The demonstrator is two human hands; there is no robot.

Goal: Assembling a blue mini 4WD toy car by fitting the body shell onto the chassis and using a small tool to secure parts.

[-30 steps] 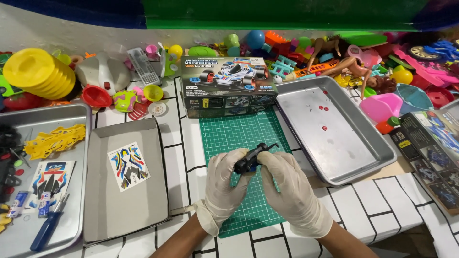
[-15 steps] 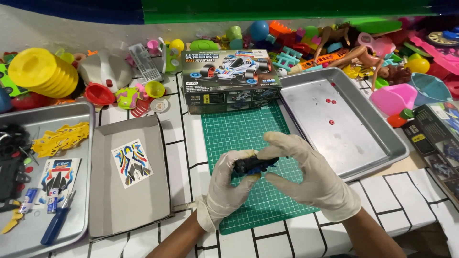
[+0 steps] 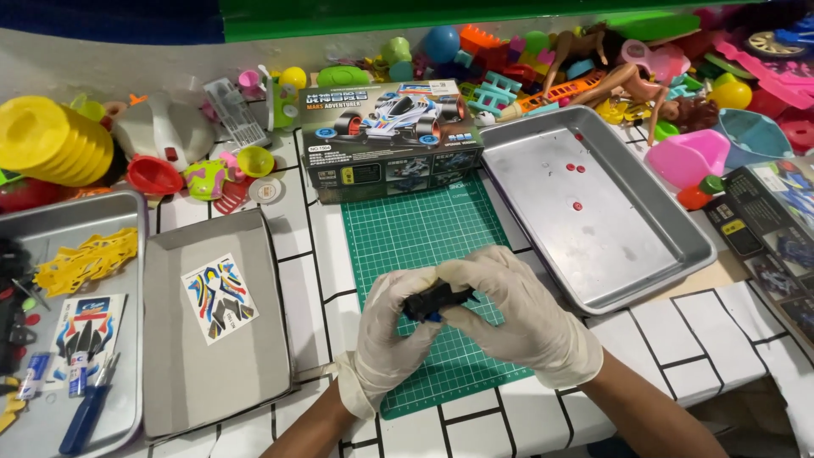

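Left hand (image 3: 386, 339), right hand (image 3: 517, 318) grip black part (image 3: 432, 298); over cutting mat (image 3: 415, 233)

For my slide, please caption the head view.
Gloved left hand and right hand grip a small black part above a green cutting mat.

Far centre: toy-car kit box (image 3: 392, 136)
Right: steel tray (image 3: 593, 212) holding small red pieces (image 3: 577, 205)
Left: sticker sheet (image 3: 220, 298) in grey tray (image 3: 212, 386)
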